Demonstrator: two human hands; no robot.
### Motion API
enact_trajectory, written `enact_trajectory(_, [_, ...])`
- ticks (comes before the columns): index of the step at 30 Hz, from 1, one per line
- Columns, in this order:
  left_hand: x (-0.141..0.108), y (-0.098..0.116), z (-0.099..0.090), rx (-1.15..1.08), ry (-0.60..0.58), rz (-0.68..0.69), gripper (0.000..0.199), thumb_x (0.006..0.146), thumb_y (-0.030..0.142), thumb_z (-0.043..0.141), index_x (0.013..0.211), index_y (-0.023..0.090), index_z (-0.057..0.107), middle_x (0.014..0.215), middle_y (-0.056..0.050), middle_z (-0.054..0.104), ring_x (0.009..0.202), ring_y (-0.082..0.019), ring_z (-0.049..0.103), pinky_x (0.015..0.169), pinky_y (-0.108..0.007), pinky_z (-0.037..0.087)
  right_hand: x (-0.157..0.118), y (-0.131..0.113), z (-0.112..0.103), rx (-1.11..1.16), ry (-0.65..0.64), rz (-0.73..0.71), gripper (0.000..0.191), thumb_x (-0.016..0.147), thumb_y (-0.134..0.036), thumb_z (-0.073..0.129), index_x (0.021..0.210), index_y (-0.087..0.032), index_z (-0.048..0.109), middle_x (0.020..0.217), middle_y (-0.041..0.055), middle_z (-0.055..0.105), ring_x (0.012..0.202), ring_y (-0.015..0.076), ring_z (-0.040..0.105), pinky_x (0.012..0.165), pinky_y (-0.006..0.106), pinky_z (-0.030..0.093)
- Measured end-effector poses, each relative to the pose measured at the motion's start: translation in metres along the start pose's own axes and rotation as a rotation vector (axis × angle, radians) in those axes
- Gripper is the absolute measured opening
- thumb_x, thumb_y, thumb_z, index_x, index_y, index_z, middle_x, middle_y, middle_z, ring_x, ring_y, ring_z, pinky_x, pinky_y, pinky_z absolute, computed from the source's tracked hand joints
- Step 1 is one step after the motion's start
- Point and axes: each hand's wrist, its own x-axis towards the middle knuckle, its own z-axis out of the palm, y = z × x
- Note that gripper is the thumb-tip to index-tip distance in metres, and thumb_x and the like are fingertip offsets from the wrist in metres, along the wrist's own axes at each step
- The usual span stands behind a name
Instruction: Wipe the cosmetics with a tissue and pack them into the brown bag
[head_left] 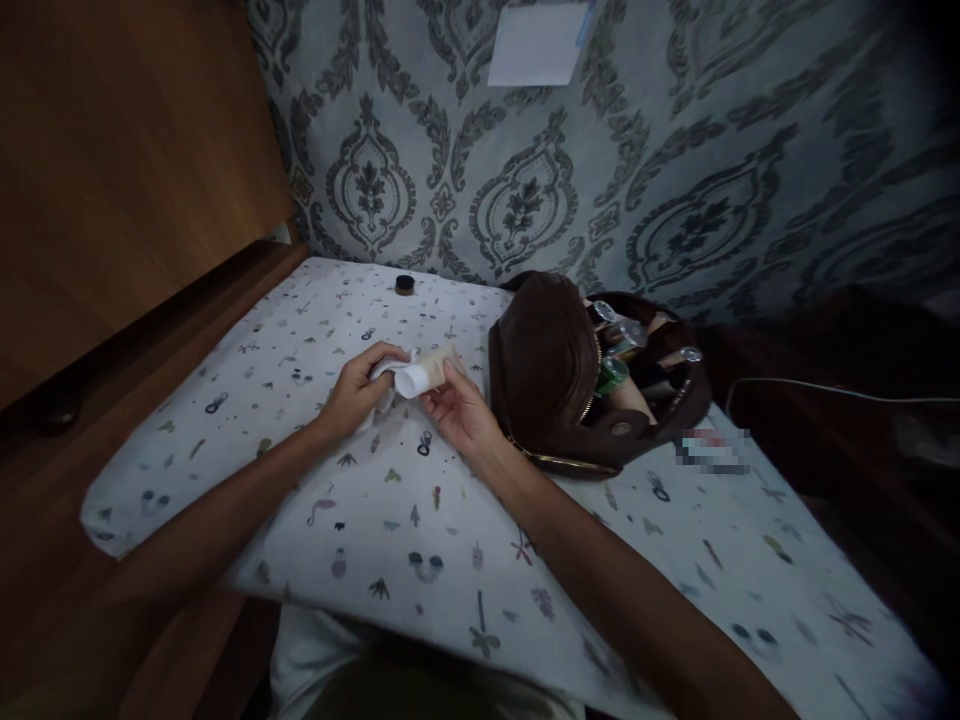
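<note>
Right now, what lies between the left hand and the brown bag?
The head view shows a white cloth or tissue, a pale tube and the right hand.

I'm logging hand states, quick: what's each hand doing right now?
Left hand: closed on a crumpled white cloth or tissue.
Right hand: closed on a pale tube, its white end toward the left hand.

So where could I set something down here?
Bare cover lies between the left forearm and cabinet, between both forearms, and in front of the bag, along the right forearm. It's crowded where the right hand holds a tube beside the cloth in the left hand, and inside the bag.
</note>
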Motion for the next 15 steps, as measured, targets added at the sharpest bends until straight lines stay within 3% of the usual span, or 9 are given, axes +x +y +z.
enact_trajectory(4, [0.001,0.003,0.003,-0.253,-0.009,-0.232,0.024,0.087,0.029,0.059,0.109,0.020,0.066,0.092,-0.001,0.064,0.067,-0.014,0.061,0.062,-0.027,0.054,-0.001,-0.001,0.001,-0.132,0.027,-0.174,0.040,0.063,-0.033,0.093,0.091,-0.022,0.067,0.084,-0.0035,0.073,0.071,0.0108,0.067,0.057,0.019,0.056])
enact_trajectory(6, [0.001,0.006,0.005,-0.328,-0.050,-0.305,0.031,0.089,0.037,0.062,0.116,0.021,0.065,0.098,-0.003,0.064,0.072,-0.015,0.063,0.062,-0.027,0.057,0.000,0.000,0.000,-0.186,0.034,-0.265,0.042,0.062,-0.035,0.093,0.092,-0.022,0.067,0.086,-0.0029,0.073,0.075,0.0116,0.067,0.062,0.021,0.057])
enact_trajectory(10, [0.000,0.006,0.010,-0.311,-0.056,-0.284,0.048,0.081,0.046,0.075,0.121,0.021,0.064,0.118,-0.006,0.061,0.096,-0.020,0.064,0.070,-0.027,0.061,0.002,0.007,-0.003,-0.306,0.020,-0.364,0.039,0.067,-0.041,0.089,0.093,-0.022,0.068,0.090,-0.0003,0.074,0.080,0.0142,0.068,0.069,0.025,0.058])
enact_trajectory(15, [0.002,-0.003,0.011,-0.185,0.059,-0.199,0.042,0.077,0.047,0.078,0.105,0.019,0.066,0.094,-0.002,0.067,0.081,-0.018,0.064,0.069,-0.029,0.056,0.003,0.019,-0.005,-0.410,-0.038,-0.321,0.039,0.064,-0.040,0.090,0.091,-0.019,0.071,0.094,0.0036,0.076,0.087,0.0180,0.069,0.083,0.031,0.058])
